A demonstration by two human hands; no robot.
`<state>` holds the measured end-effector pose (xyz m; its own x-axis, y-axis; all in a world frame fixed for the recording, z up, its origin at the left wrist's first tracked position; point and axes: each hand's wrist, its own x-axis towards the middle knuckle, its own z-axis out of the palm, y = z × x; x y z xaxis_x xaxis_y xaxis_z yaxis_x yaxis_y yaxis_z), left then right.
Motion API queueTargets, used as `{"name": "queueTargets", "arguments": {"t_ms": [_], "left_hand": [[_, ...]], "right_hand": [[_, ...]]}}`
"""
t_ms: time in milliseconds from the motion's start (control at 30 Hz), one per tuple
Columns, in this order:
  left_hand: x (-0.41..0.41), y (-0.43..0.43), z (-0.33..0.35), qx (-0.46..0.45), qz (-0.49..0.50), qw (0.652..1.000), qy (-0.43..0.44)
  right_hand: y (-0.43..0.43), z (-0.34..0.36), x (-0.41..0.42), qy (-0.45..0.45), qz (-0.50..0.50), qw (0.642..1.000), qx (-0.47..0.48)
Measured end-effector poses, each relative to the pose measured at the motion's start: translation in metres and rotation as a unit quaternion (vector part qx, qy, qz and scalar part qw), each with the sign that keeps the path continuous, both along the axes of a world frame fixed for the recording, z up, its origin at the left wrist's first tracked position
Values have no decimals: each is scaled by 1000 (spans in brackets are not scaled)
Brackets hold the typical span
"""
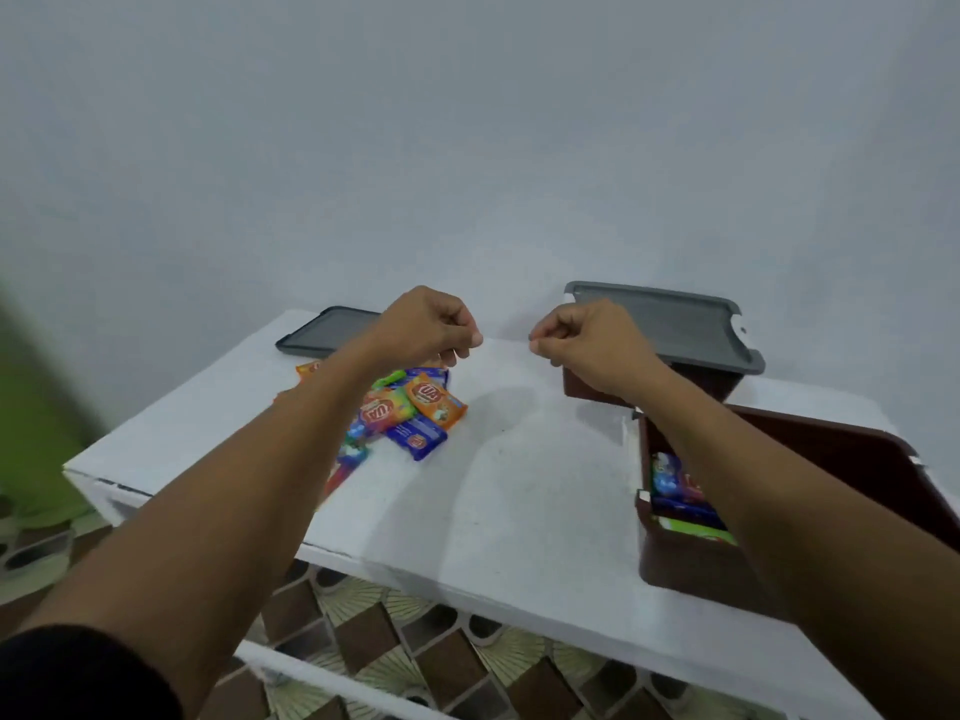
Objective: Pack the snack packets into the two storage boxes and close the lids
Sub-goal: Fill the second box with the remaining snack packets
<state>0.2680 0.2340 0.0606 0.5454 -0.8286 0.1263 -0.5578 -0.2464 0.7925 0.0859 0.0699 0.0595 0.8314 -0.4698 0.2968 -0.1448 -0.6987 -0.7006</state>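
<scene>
Both hands are hovering above the white table (519,491), fingers curled into loose fists; the left hand (431,324) is hanging over the heap of snack packets (410,410), thumb pressing against the forefinger, with nothing visible in the grasp; the right hand (592,337) is curling the same way in front of the far box (584,389), also holding nothing that shows

The far box is wearing a grey lid (670,324), though whether that lid is clipped down cannot be told; the near box (685,569) is sitting open at the right edge of the table with a few packed packets (675,491) lying in its left end; a loose lid (322,332) is lying flat at the far left corner, just behind the heap

By my reading, the packing is partly done and the filling of the near box is the step in hand; the next move is calling for the left hand to drop onto the heap, gather a packet or several, and carry them across to the open box; the slippery wrappers are overlapping, so a firm pinch is looking wise; the loose lid then needs fetching
</scene>
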Motion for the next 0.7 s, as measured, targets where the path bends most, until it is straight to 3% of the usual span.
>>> {"name": "queueTargets", "arguments": {"t_ms": [200, 333, 533, 700], "left_hand": [[80, 58, -11, 66, 24, 994, -81], [120, 77, -37, 153, 33, 980, -126], [132, 70, -91, 252, -15, 955, -156], [129, 52, -115, 324, -28, 927, -187]], "right_hand": [[53, -22, 89, 40, 13, 999, 14], [74, -56, 137, 123, 8, 992, 2], [90, -116, 170, 288, 35, 955, -65], [100, -132, 178, 317, 30, 937, -147]]}}
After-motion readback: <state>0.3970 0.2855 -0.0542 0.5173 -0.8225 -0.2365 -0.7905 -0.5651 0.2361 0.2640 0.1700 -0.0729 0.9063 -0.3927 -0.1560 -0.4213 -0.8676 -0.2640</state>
